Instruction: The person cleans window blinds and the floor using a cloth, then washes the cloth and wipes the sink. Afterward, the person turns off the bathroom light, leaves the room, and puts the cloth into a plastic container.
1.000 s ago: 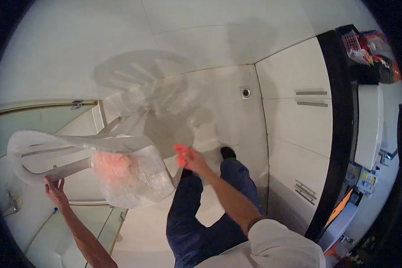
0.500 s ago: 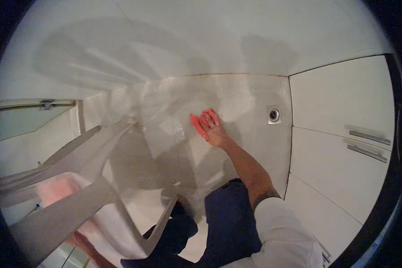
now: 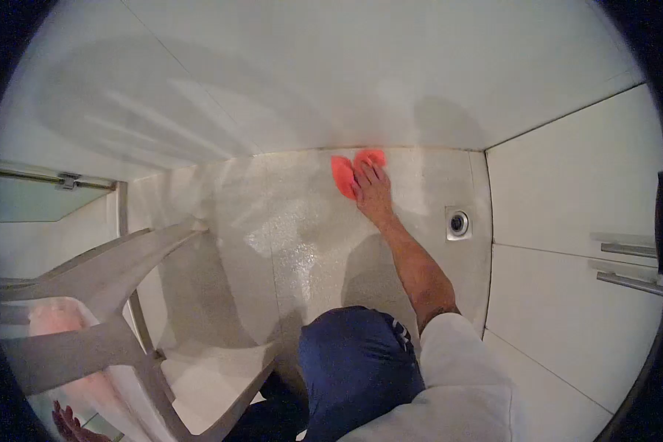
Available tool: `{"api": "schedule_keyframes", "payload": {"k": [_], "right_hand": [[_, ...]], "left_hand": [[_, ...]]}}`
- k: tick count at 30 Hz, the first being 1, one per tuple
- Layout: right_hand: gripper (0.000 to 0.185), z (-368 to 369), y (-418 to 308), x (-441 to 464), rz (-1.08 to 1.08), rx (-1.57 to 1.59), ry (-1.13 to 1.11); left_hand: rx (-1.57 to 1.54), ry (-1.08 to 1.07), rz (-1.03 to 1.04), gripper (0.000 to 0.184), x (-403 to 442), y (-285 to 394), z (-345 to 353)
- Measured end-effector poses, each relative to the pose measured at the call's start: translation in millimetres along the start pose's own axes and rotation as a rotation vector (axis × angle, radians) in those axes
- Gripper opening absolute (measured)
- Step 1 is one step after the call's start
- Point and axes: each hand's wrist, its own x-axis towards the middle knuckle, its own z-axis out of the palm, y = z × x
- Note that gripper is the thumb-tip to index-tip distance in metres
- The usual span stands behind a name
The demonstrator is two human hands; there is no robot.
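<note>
My right hand (image 3: 376,193) presses a pinkish-red cloth (image 3: 343,175) against the wet floor, close to the foot of the wall. Part of the cloth sticks out beyond the fingertips and to their left; the rest lies under the palm. At the lower left edge shows my left hand (image 3: 70,426), fingers apart, beside a light grey plastic chair (image 3: 74,357). Most of that hand is out of frame, and I see nothing in it.
A square floor drain (image 3: 458,222) lies right of the cloth. White cabinet fronts (image 3: 567,199) with metal handles line the right side. A glass panel (image 3: 44,199) with a metal rail stands at left. My bent knee (image 3: 357,361) is below.
My right hand has slid the cloth forward and slightly right, up to the wall's base. My left hand has moved left and down along the chair. The view has shifted a little.
</note>
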Motion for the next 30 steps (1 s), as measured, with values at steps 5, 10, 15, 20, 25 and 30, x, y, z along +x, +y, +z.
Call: {"api": "schedule_keyframes", "payload": {"k": [5,10,15,20,25,30], "right_hand": [[0.048,-23,-70,39,-0.118,0.153,0.087],[0.046,-23,-66,-10,-0.067,-0.080,-0.182],[0.046,-131,1,-38,0.114,0.016,0.186],[0.046,-139,43,-58,0.210,-0.320,0.138],[0.058,-167,94,-74,0.243,-0.211,0.292],[0.052,-112,160,-83,0.217,-0.189,0.217]], "left_hand": [[-0.025,0.025,-0.061,0.041,4,17,-13],[0.018,0.001,-0.036,0.038,7,36,-15],[0.057,-0.005,0.077,0.042,23,-22,-19],[0.035,-0.008,0.042,0.051,35,-25,-7],[0.150,-0.014,0.087,0.042,37,-3,-20],[-0.142,-0.261,-0.108,0.031,20,-77,-36]]}}
